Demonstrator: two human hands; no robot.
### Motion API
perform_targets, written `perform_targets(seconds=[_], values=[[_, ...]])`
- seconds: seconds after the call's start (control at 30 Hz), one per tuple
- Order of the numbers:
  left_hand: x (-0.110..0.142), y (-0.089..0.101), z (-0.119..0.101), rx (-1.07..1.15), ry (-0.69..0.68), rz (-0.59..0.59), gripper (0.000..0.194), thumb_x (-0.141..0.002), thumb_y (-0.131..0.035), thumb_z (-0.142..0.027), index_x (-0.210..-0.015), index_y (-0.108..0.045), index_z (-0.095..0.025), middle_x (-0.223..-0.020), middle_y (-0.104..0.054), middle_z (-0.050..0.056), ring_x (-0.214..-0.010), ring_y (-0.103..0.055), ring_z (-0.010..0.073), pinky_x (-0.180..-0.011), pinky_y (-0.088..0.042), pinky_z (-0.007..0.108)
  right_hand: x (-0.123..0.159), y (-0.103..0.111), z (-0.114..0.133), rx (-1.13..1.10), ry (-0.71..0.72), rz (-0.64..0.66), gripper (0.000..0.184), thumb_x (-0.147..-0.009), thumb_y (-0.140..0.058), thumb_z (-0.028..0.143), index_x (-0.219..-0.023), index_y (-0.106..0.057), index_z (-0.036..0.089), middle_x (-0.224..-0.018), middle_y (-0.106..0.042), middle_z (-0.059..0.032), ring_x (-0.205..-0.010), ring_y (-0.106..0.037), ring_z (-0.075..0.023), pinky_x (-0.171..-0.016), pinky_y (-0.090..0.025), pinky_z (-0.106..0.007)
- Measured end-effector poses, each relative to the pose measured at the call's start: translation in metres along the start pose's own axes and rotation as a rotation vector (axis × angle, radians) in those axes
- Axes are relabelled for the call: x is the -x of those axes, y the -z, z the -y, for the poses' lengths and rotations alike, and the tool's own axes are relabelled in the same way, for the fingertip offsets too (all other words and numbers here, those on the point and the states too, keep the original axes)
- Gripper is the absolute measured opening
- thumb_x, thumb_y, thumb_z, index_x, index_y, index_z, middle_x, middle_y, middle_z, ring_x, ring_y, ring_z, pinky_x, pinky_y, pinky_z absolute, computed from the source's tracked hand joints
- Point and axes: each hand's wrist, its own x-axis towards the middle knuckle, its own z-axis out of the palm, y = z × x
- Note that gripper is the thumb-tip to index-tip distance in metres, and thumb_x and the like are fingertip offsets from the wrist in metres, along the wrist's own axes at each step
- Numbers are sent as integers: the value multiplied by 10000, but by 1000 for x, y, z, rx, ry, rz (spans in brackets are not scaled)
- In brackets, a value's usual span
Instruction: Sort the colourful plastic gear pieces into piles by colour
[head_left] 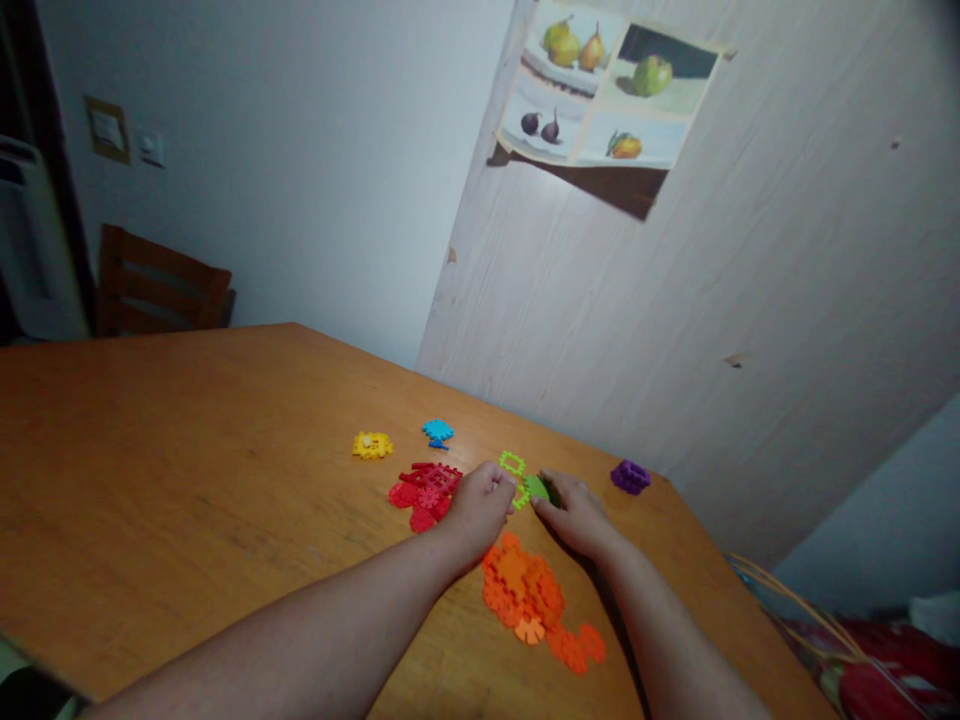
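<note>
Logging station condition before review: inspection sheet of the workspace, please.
Surface: brown wooden tabletop, visibly scuffed.
Job's things: bright-green plastic pieces, some frame-shaped.
Clutter: piles of red plastic pieces and orange plastic pieces; smaller groups of yellow plastic pieces, blue plastic pieces and purple plastic pieces.
Hands: left hand curled beside the green pieces, contents hidden; right hand touching them, grip unclear.
Cables: thin yellowish strands off the table's right edge; cannot tell if cables.
Surroundings: white wall, pale wood-grain panel, fruit-picture poster, brown slatted wooden chair.
</note>
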Motion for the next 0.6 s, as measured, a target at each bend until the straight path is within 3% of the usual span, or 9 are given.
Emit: perform_targets(seconds=[0.1,0.27,0.4,0.6], values=[[-1,0,1,-20,-4,-9,161,-875,-529,-326,-781,-535,-195,-621,-556,-30,-572,-515,124,-559,-353,225,-2,-2,0,-28,27,-4,530,-880,-593,436,-1361,-615,213,-1344,-657,-114,-1258,-568,-292,-1076,-415,-447],[-4,-1,3,-24,8,-14,139,-870,-541,-301,-786,-551,-192,-623,-559,-31,-577,-521,122,-571,-360,224,-4,-3,0,-51,84,-15,591,-855,-600,382,-1413,-568,189,-1411,-606,-127,-1328,-514,-296,-1122,-374,-463],[-2,-1,1,-19,11,-16,139,-876,-534,-305,-793,-545,-194,-622,-553,-35,-567,-508,121,-560,-355,225,-5,-5,2,-101,131,13,518,-860,-596,358,-1363,-607,234,-1318,-668,-98,-1246,-567,-280,-1075,-415,-443],[-1,-1,-1,-16,10,-9,148,-873,-539,-313,-788,-542,-192,-624,-553,-31,-573,-509,122,-565,-357,227,-9,2,-2,-144,53,-98,500,-825,-653,458,-1253,-661,200,-1210,-683,-127,-1139,-599,-287,-999,-455,-435]])
